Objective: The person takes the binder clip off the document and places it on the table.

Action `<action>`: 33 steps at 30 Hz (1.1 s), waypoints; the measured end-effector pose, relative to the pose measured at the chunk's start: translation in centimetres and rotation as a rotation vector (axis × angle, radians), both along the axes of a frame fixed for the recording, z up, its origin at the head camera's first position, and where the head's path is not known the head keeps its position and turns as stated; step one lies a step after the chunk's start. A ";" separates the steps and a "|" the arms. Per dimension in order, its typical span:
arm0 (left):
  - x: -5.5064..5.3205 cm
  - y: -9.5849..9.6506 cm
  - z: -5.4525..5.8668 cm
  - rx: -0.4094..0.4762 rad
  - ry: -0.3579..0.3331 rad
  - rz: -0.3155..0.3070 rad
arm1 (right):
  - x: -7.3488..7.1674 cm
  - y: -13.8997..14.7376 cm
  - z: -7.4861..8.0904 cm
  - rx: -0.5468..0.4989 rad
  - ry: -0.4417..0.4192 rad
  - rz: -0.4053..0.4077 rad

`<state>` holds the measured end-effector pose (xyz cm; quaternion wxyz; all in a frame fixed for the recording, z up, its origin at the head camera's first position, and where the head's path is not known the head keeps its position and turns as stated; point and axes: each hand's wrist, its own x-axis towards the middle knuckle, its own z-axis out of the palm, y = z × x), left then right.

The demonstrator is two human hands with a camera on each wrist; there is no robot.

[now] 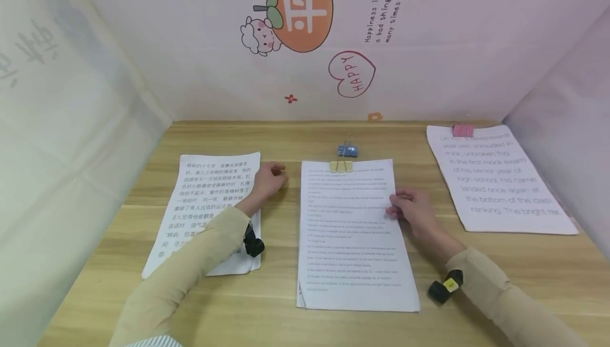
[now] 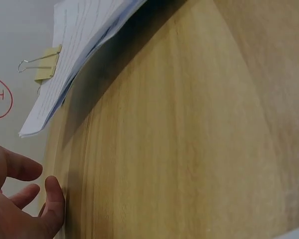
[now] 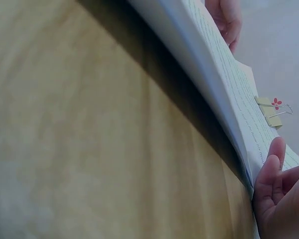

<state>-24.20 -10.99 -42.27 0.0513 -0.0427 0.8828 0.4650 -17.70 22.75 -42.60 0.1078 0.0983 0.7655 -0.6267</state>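
Observation:
A stack of printed sheets (image 1: 352,241) lies before me, with a yellow binder clip (image 1: 341,166) at its top edge. My right hand (image 1: 413,209) is at the stack's right edge, its fingertips overlapping the page margin. In the right wrist view, that hand's loosely bent fingers (image 3: 272,162) show against the paper. Between this stack and the left-hand sheets (image 1: 209,177), my left hand (image 1: 269,180) is by the left sheets' upper right corner. Its relaxed, slightly bent fingers (image 2: 55,199) hold nothing in the left wrist view. The left forearm covers part of those sheets.
A blue binder clip (image 1: 347,151) stands just behind the middle stack. At the right lies another stack of large-print sheets (image 1: 500,188) with a pink binder clip (image 1: 463,130) on top. Printed fabric (image 1: 214,82) hangs behind the wooden table (image 1: 267,315) and along both sides.

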 end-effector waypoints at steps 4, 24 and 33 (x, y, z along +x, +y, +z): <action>0.2 0.4 0.1 0.026 -0.005 -0.009 | 0.0 0.0 -0.1 0.001 0.001 0.011; 0.1 2.7 -0.1 0.303 -0.177 0.004 | 0.1 -0.2 0.0 -0.021 -0.019 -0.012; 0.1 2.9 -0.1 0.345 -0.232 0.002 | 0.0 -0.1 -0.1 -0.004 -0.042 -0.016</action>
